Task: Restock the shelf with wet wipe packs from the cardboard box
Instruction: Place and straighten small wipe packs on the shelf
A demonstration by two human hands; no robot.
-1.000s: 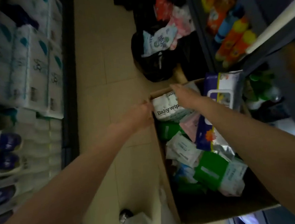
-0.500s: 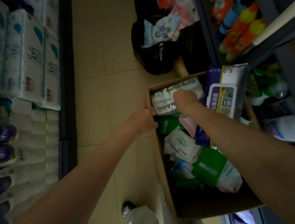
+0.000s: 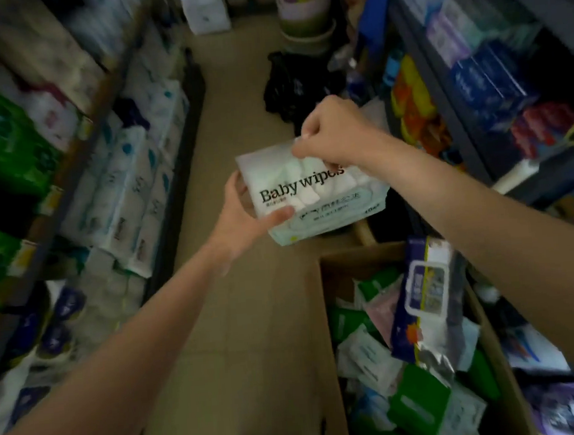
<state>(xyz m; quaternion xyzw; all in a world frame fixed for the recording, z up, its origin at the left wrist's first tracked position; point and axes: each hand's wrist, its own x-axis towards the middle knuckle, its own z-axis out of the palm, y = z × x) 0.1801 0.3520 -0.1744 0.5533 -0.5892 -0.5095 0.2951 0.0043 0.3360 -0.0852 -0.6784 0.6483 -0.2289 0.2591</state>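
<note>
Gripping a white pack of baby wipes [image 3: 314,194] from two sides, the person is holding it in the air above the tiled floor [image 3: 248,316], beyond the far end of the cardboard box [image 3: 324,317]. The left hand [image 3: 244,217] is cupping its lower left corner, fingers curled round it. The right hand [image 3: 334,134] is pinching its top edge, fingers clamped. More packs are lying in the box; stocked shelves [image 3: 128,181] are lining both sides.
</note>
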